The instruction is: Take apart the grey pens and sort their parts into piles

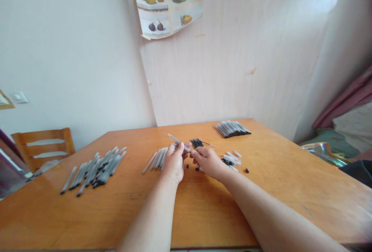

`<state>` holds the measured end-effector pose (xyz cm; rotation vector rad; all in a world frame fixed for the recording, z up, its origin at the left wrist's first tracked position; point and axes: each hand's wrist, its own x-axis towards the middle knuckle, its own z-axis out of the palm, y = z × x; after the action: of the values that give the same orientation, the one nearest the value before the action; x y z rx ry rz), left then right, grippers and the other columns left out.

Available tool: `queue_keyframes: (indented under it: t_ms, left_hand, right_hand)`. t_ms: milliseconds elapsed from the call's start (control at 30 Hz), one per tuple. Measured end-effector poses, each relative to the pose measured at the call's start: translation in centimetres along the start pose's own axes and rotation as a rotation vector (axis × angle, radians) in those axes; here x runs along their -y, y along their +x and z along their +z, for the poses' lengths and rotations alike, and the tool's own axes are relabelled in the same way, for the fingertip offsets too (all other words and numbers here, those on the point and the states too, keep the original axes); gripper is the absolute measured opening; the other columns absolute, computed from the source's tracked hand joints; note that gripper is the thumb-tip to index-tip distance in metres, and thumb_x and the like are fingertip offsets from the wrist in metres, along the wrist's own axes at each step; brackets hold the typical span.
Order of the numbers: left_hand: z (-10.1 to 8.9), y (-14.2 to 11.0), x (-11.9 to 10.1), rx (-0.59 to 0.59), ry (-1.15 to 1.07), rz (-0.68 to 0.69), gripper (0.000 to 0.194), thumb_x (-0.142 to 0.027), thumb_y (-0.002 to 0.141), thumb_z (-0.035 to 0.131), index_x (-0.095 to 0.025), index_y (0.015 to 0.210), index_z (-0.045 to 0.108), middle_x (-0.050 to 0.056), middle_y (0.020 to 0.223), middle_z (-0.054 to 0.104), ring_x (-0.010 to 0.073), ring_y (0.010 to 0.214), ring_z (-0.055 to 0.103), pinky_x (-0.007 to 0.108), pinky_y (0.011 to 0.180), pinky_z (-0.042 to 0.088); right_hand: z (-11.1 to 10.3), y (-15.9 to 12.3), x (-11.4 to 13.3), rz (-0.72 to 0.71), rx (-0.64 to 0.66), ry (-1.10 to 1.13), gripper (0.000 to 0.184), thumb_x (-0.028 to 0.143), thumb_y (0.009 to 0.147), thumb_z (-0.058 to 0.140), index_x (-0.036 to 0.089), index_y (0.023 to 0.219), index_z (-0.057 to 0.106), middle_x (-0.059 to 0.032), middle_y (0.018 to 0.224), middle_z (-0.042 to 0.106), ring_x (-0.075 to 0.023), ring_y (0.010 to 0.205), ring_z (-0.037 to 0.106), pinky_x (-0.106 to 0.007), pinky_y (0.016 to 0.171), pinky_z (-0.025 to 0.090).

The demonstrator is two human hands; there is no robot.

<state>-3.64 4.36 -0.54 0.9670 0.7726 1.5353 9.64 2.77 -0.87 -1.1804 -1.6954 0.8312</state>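
My left hand [174, 160] is closed around a whitish translucent pen barrel [174, 139], which tilts up toward the far left. At the barrel's lower right end, the fingers of my right hand [207, 160] are pinched together. They hide that end, and any small part between them does not show. Left of my hands lies a row of pale pen barrels [157, 158]. Just beyond my right hand is a bundle of dark, thin refills [197, 142]. Small white caps and black plugs [231, 159] are heaped to its right.
On the wooden table [203, 213], a loose pile of black-ended pens [95, 168] lies at the left. A neat stack of similar pens [232, 128] is at the back right. A single black plug [247, 170] sits right of the caps. A wooden chair [43, 143] stands beyond the left edge.
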Motion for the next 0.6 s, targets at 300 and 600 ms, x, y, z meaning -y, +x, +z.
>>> queue_keyframes:
  t_ms: [300, 600]
  left_hand:
    - [-0.10, 0.07, 0.30, -0.001, 0.020, 0.021, 0.027, -0.037, 0.075, 0.069, -0.018, 0.088, 0.056, 0.008, 0.092, 0.071, 0.0136, 0.075, 0.063, 0.025, 0.067, 0.042]
    - [-0.02, 0.08, 0.56, -0.014, 0.029, 0.022, 0.029, -0.038, 0.075, 0.069, -0.017, 0.089, 0.055, 0.009, 0.091, 0.071, 0.0140, 0.075, 0.063, 0.026, 0.067, 0.042]
  right_hand:
    - [0.06, 0.09, -0.33, 0.019, 0.010, 0.038, 0.033, 0.049, 0.086, 0.045, 0.018, 0.078, 0.055, -0.0003, 0.068, 0.059, -0.0099, 0.055, 0.048, -0.022, 0.050, 0.035]
    - [-0.21, -0.14, -0.02, 0.026, 0.022, -0.009, 0.033, 0.049, 0.086, 0.046, 0.018, 0.078, 0.054, 0.0000, 0.066, 0.058, -0.0105, 0.055, 0.048, -0.022, 0.050, 0.035]
